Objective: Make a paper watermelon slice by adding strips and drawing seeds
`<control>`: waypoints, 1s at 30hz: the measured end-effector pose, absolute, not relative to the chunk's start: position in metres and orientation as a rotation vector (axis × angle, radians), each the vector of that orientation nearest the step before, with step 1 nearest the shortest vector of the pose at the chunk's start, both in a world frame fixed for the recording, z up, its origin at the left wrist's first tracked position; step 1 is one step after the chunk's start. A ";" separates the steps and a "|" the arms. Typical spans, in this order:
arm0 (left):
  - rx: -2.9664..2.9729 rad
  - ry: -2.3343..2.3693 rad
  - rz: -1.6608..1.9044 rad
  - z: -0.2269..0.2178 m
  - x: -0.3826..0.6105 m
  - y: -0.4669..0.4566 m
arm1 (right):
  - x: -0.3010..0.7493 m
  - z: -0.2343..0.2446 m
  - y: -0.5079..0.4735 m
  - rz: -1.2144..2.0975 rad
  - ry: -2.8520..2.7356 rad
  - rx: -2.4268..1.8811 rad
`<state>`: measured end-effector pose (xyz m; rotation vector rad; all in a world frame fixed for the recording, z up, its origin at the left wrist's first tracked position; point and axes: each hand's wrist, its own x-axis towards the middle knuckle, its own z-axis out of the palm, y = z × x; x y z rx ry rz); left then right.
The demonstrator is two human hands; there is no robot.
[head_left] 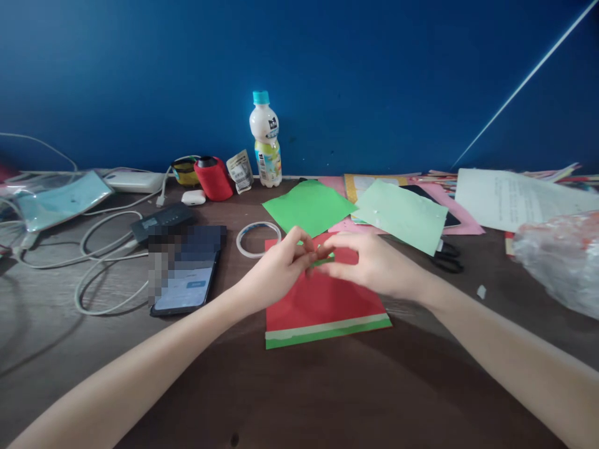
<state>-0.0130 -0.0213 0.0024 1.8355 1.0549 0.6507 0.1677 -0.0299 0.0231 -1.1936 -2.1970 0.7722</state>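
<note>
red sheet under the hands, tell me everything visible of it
The red sheet looks like paper and lies flat on the dark table. Along its near edge run a pale green strip and, nearer still, a brighter green strip. The left hand and right hand partly hide its far portion; whether they touch it is unclear.

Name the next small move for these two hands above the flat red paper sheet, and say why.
Probably ease the right hand slightly aside: its fingertips crowd those of the left hand above the red sheet, partly hiding a small green piece; whether it is gripped, I cannot tell.
</note>
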 end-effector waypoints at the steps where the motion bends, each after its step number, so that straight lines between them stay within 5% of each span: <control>1: 1.815 1.043 0.658 0.003 -0.013 -0.022 | 0.165 0.023 -0.033 0.785 -2.184 -1.204; 15: 1.836 0.965 0.530 0.011 -0.028 -0.002 | 0.197 0.019 -0.007 0.987 -2.141 -1.190; 22: 1.897 1.040 0.515 0.017 -0.021 -0.017 | 0.177 0.022 -0.024 0.679 -2.303 -1.186; 30: 1.766 0.940 0.526 0.021 -0.020 -0.016 | 0.171 0.027 -0.031 0.816 -2.249 -1.250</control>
